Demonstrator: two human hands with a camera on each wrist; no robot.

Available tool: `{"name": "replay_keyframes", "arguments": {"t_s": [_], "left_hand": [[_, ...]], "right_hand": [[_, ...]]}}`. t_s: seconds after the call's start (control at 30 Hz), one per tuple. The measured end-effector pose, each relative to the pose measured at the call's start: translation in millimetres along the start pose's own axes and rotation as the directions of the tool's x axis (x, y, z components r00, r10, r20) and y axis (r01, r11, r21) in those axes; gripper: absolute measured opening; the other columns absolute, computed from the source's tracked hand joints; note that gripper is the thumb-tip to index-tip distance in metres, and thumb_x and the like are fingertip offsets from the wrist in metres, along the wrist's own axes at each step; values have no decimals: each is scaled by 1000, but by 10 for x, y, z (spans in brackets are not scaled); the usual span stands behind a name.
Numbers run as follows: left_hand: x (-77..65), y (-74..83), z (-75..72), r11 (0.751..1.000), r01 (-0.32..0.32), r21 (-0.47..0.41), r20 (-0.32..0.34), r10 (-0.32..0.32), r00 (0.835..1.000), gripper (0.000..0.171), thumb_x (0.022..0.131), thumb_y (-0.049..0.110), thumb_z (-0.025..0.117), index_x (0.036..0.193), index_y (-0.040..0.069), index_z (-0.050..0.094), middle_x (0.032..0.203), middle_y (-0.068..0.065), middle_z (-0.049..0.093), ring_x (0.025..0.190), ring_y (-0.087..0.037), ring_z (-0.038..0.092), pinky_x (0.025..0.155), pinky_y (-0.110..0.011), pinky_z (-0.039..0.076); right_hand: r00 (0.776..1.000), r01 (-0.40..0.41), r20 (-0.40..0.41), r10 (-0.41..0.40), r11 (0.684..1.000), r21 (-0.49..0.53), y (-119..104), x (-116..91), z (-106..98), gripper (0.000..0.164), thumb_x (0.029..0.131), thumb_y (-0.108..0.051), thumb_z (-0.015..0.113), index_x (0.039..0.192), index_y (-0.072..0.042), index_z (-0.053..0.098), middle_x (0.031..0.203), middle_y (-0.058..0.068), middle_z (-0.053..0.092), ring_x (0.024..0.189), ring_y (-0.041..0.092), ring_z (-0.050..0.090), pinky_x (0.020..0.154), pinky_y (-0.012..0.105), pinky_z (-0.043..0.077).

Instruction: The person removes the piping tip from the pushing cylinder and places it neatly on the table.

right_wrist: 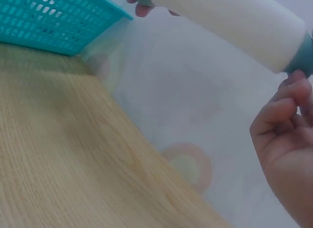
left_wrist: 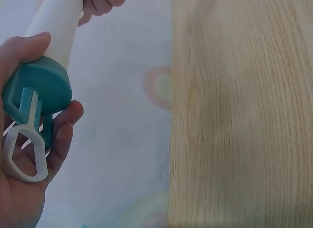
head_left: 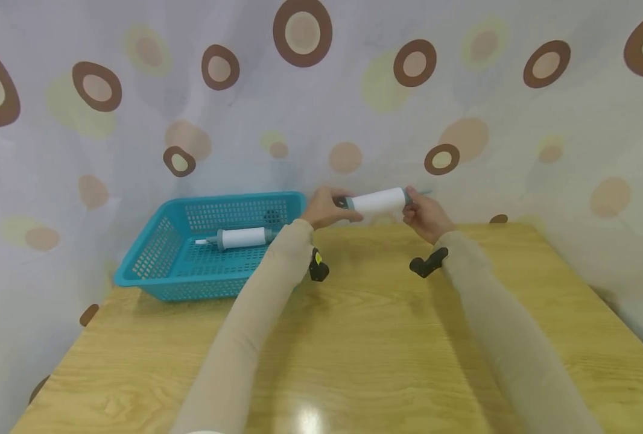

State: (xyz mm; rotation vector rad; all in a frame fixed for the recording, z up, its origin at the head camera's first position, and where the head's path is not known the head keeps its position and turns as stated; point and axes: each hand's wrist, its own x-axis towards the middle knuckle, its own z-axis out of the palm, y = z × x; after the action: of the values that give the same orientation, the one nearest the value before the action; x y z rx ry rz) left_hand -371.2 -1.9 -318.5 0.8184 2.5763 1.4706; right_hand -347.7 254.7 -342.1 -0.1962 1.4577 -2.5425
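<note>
Both of my hands hold a balloon pump (head_left: pixel 378 201) above the table's far edge, its white barrel tilted slightly up to the right. My left hand (head_left: pixel 326 208) grips the handle end, its thumb on the barrel and fingers around the teal end cap (left_wrist: pixel 46 86). A white loop handle (left_wrist: pixel 41 157) lies over the palm in the left wrist view. At the other end, fingers of my right hand (head_left: pixel 427 216) pinch the teal cap (right_wrist: pixel 301 57) with a thin nozzle (head_left: pixel 424 192) poking out beyond them. The right fingertips are partly cut off in the right wrist view.
A blue plastic basket (head_left: pixel 202 289) stands at the left on the wooden table (head_left: pixel 365 337). Inside it lies another white pump (head_left: pixel 243 237), its right end partly hidden by my left arm. A patterned wall covering (head_left: pixel 321 108) rises behind the table.
</note>
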Motion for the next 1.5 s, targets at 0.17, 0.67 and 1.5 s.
{"name": "replay_keyframes", "arguments": {"t_s": [0.17, 0.67, 1.5], "left_hand": [[5, 20, 16, 1000, 6, -20, 24, -6, 1000, 56, 77, 22, 82, 127, 8, 63, 92, -14, 71, 88, -22, 67, 82, -30, 54], [22, 8, 74, 999, -28, -23, -6, 28, 1000, 52, 71, 20, 86, 118, 7, 68, 98, -10, 70, 83, -17, 64, 71, -26, 53], [-67, -108, 116, 997, 7, -72, -52, -11, 999, 48, 74, 19, 84, 116, 7, 66, 106, -11, 67, 91, -19, 62, 72, -26, 51]], "right_hand": [[985, 54, 157, -66, 995, 79, -30, -33, -118, 24, 104, -11, 40, 100, -9, 63, 83, -2, 51, 65, 9, 35, 60, 20, 34], [995, -81, 52, 81, 997, -8, -9, 23, -51, 33, 99, -45, 40, 104, -13, 45, 69, -3, 46, 52, 7, 29, 53, 18, 21], [974, -228, -61, 220, 947, -226, 61, 67, 92, 43, 98, -54, 38, 103, -12, 38, 61, -6, 36, 47, 5, 28, 47, 18, 21]]}}
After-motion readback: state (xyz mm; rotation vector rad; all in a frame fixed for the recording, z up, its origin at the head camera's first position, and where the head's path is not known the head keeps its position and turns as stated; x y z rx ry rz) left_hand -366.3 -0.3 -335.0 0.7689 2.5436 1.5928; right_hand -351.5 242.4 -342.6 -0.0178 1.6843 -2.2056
